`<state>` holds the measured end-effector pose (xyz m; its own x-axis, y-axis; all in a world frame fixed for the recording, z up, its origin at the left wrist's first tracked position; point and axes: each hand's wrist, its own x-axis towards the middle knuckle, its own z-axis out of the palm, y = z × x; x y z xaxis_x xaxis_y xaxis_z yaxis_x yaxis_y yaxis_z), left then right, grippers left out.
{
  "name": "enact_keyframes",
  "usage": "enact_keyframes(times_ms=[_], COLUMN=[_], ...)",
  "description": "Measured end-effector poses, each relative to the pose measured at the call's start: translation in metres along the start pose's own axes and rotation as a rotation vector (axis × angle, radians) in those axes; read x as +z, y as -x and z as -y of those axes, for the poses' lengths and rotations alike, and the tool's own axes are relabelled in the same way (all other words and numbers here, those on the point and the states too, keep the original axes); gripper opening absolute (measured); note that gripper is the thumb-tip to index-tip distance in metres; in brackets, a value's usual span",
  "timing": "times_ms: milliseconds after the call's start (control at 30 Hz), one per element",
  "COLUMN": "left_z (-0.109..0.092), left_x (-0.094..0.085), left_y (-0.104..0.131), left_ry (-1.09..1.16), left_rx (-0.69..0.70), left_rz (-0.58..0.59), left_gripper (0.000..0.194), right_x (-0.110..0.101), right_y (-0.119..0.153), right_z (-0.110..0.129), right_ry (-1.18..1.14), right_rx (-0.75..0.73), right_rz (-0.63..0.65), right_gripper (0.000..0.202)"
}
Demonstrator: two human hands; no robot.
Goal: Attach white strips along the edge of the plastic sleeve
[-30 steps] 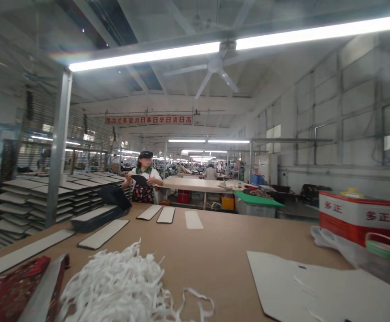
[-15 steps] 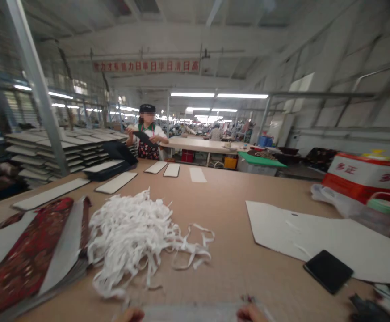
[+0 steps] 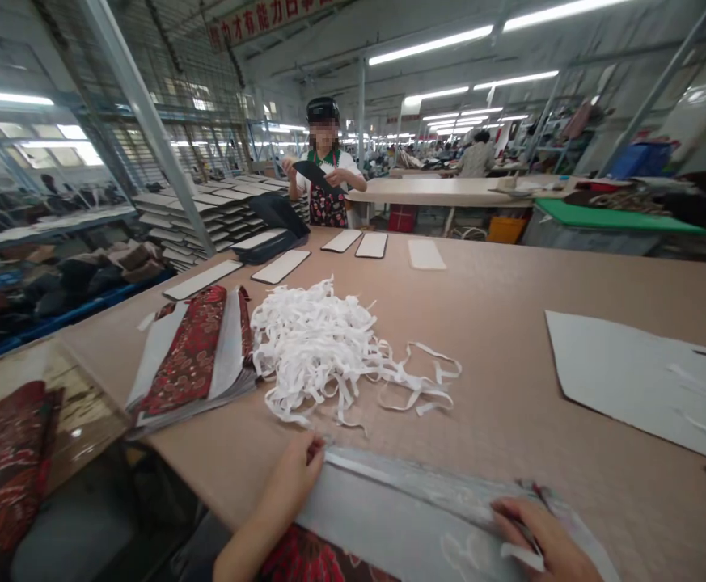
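Note:
A fabric panel (image 3: 389,509) lies at the table's near edge, its pale grey backing up and red floral print showing below. Along its far side runs a narrow white tape (image 3: 365,467). My left hand (image 3: 298,473) pinches the panel's far left corner at the tape's end. At the right, my right hand (image 3: 540,533) has its fingers closed on the white tape over the panel, and a short white end sticks out under the fingers. Just beyond lies a tangled heap of white tape strips (image 3: 316,347), with loose strands trailing right.
Folded red floral panels (image 3: 188,356) are stacked left of the heap. A large white board (image 3: 637,380) lies at the right. Several small white pieces (image 3: 372,245) line the far edge. Beyond the table, a co-worker (image 3: 327,174) holds a dark piece, beside stacked boards (image 3: 188,214).
The view has swung left and down, so both forearms and more of the panel now show. The far co-worker still holds the dark piece.

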<state>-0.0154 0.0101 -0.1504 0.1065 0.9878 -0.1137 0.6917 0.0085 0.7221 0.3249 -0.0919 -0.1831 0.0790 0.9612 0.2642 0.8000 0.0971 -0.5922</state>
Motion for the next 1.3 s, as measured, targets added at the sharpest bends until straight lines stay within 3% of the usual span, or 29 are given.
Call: enact_keyframes(times_ms=[200,367,567,900,1067,1300], left_z=[0.001,-0.003,-0.013,-0.024,-0.026,-0.024], left_x=[0.0,0.001,0.0,0.007,0.005,0.006], left_y=[-0.003,-0.002,0.001,0.014,0.019,0.019], left_ry=[-0.124,-0.165,-0.282,-0.797,-0.96,-1.144], left_rx=[0.006,-0.025,-0.014,0.308,0.516,0.619], left_rz=[-0.035,-0.012,-0.011,-0.122,-0.045,0.022], left_gripper=[0.014,0.017,0.019,0.025,0.028,0.058], right_x=[0.006,0.013,0.013,0.013,0.001,-0.009], right_y=[-0.013,-0.011,-0.01,-0.013,-0.018,-0.022], right_z=[-0.001,-0.01,-0.006,0.006,0.02,0.03], right_ry=[-0.022,-0.014,-0.006,-0.046,-0.069,-0.068], right_rx=[0.019,0.035,0.039,0.077,0.159,0.248], right_rz=[0.063,0.013,0.011,-0.021,0.049,0.166], right_gripper=[0.024,0.026,0.026,0.022,0.019,0.016])
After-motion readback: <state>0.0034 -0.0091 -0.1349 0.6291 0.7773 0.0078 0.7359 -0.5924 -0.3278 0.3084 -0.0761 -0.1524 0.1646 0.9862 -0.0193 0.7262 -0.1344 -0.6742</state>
